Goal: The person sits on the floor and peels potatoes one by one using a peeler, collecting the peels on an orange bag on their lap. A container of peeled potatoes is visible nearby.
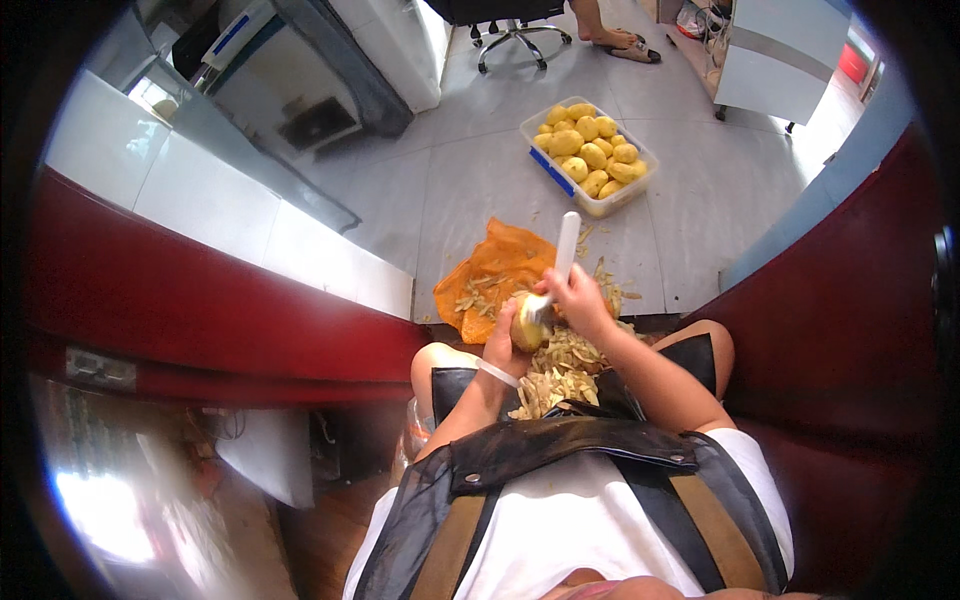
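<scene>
My left hand (pixel 504 346), with a pale band on its wrist, holds a partly peeled potato (pixel 529 330) between my knees. In my right hand (pixel 579 298) is a peeler (pixel 568 244) with a whitish handle pointing up and away; its blurred head lies against the potato. Below both hands, potato peelings (pixel 559 375) are heaped. Just beyond them an orange mesh sack (pixel 517 251) lies on the floor with more peelings on it. Farther off stands a clear plastic box (pixel 649 180) with a blue latch, filled with peeled potatoes (pixel 592 155).
Dark red panels (pixel 225 292) flank me on the left and right. A wheeled office chair (pixel 514 45) stands at the top, beside another person's foot in a slipper (pixel 637 51). At the upper right is a white cabinet on casters (pixel 780 64).
</scene>
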The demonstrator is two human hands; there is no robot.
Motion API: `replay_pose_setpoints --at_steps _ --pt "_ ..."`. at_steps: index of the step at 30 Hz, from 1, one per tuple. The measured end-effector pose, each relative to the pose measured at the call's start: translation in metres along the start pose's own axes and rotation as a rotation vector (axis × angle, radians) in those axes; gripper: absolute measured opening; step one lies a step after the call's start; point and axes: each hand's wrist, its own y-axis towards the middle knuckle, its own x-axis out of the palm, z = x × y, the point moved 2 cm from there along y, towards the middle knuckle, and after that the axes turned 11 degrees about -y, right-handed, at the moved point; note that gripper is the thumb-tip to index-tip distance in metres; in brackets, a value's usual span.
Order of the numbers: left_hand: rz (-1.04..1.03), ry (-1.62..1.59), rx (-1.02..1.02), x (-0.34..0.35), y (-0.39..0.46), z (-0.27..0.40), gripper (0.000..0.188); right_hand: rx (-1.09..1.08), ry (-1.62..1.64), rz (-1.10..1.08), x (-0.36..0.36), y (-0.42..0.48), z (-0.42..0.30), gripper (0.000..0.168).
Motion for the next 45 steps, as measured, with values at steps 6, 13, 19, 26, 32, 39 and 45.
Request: replay_pose_setpoints --at_steps 6,13,19,26,32,39,45 --pt "-0.051 0.074 -0.016 -0.001 -0.008 0.004 0.044 0.393 0.553 -0.161 -0.006 0.021 0.02 0.026" --pt "0.032 0.177 0.04 -0.008 -0.008 0.005 0.048 0.212 0.098 0.061 -0.007 0.012 0.009 0.029" --pt "-0.002 -0.009 0.0 0.004 -0.012 0.003 0.05 0.035 0.303 0.059 0.0 -0.019 0.011 0.029" --pt "-0.037 0.145 0.014 -0.01 -0.001 -0.004 0.043 0.334 0.24 -0.04 -0.012 0.016 0.024 0.032" --pt "-0.062 -0.078 -0.151 -0.019 0.003 -0.001 0.046 0.176 0.534 -0.02 -0.004 -0.009 -0.012 0.029" --pt "-0.037 0.052 -0.11 -0.031 0.012 -0.006 0.051 0.207 0.272 0.066 -0.002 0.007 0.007 0.03" --pt "0.008 -0.075 -0.146 0.003 -0.004 -0.008 0.059 0.13 0.462 0.076 0.003 -0.01 0.007 0.031"
